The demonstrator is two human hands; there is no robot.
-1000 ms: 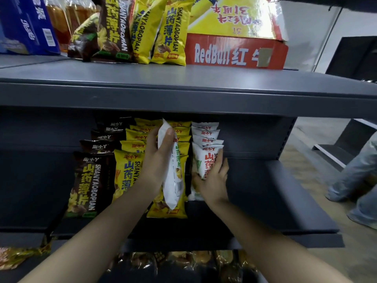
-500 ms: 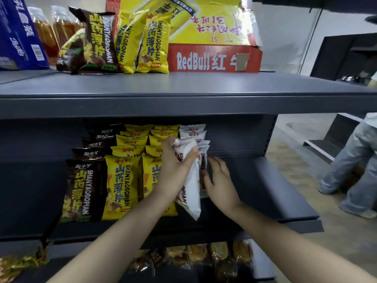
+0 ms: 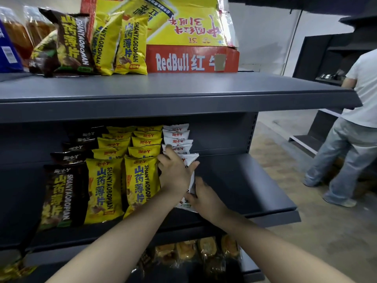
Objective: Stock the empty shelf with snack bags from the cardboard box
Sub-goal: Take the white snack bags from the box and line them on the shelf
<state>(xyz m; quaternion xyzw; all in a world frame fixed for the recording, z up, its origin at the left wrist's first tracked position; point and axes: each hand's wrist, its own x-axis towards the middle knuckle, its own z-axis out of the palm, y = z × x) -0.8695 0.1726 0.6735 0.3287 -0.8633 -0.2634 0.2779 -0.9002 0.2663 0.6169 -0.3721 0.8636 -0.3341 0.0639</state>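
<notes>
My left hand (image 3: 175, 174) grips a white snack bag (image 3: 191, 161) at the front of the white row (image 3: 177, 135) on the middle shelf (image 3: 244, 184). My right hand (image 3: 206, 196) presses against the same bag's lower edge from the right. Most of the bag is hidden behind my hands. Left of it stand rows of yellow bags (image 3: 140, 182) and brown bags (image 3: 64, 193). A red and yellow cardboard box (image 3: 191, 60) sits on the top shelf, with more yellow and brown bags (image 3: 130, 43) leaning in front of it.
The middle shelf is bare to the right of the white row. Wrapped pastries (image 3: 195, 250) lie on the shelf below. A person (image 3: 350, 127) in jeans and a white shirt stands at the right by another dark shelf unit. Bottles (image 3: 18, 31) stand top left.
My left hand has carried the white bag rightward and back into the front of the white row. My right hand dropped from the row's front to the bag's lower edge.
</notes>
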